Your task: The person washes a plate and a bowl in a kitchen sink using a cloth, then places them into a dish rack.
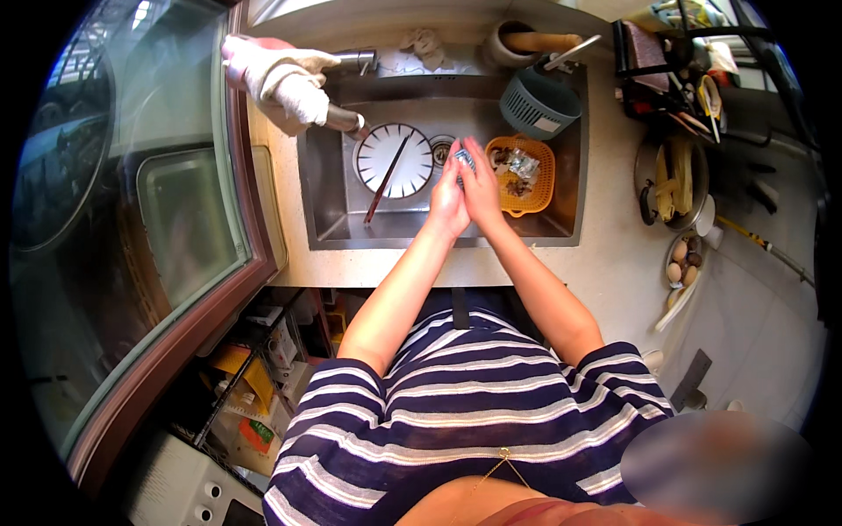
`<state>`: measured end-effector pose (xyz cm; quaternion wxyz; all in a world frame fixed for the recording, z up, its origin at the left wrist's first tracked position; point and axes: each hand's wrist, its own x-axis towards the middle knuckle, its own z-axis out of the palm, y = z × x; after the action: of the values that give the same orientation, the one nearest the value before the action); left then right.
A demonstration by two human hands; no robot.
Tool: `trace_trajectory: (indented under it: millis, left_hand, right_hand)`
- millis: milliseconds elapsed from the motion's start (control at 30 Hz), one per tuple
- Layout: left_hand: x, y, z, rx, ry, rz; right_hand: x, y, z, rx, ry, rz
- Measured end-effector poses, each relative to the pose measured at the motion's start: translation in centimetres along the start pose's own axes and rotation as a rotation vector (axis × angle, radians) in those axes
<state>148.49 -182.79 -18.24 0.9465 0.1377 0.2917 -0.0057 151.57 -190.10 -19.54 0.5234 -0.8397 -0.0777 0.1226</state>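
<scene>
Centrally, left hand (448, 209) and right hand (481, 191) were pressed together above the sink (351, 244), gripping a small silvery-blue item (465, 159) between them, material unclear. White plate (374, 158) with dark chopsticks (387, 179) lay left; orange basket (547, 188) of scraps (519, 187), right.

And it's a kitchen that is shown here: a steel sink (331, 206) is set into the counter (377, 265), a metal faucet (355, 61) is mounted behind, a plate (373, 153) is crossed by chopsticks (381, 187), and over on the right, eggs (680, 252) are clustered near a pan (645, 167).
</scene>
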Motion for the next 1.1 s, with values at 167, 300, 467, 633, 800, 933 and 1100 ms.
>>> trace_trajectory:
  millis: [167,300,467,633,800,933,1100]
  left_hand:
    - [1.4,2.1,-6.1,-0.123,-0.014,0.043]
    - [0.2,0.2,-3.9,0.029,-0.005,-0.096]
    - [1.9,1.7,-6.4,-0.044,0.067,-0.110]
    - [2.7,3.1,-6.0,-0.019,0.056,-0.247]
    - [3.2,1.6,-7.0,-0.083,-0.034,-0.268]
    - [3.9,2.7,-7.8,0.080,-0.024,-0.094]
    - [3.0,1.4,-6.3,-0.035,-0.032,-0.323]
  right_hand:
    - [-1.0,-1.2,4.2,-0.241,-0.246,-0.196]
    - [3.6,2.1,2.9,-0.348,-0.085,-0.036]
    - [1.4,2.5,5.9,-0.218,-0.175,0.014]
    - [0.4,4.5,6.5,-0.316,-0.156,-0.026]
    - [3.0,4.2,5.7,-0.141,-0.072,0.152]
    - [0.3,1.1,7.2,-0.155,-0.021,0.070]
    - [2.7,3.5,5.0,-0.073,-0.010,0.245]
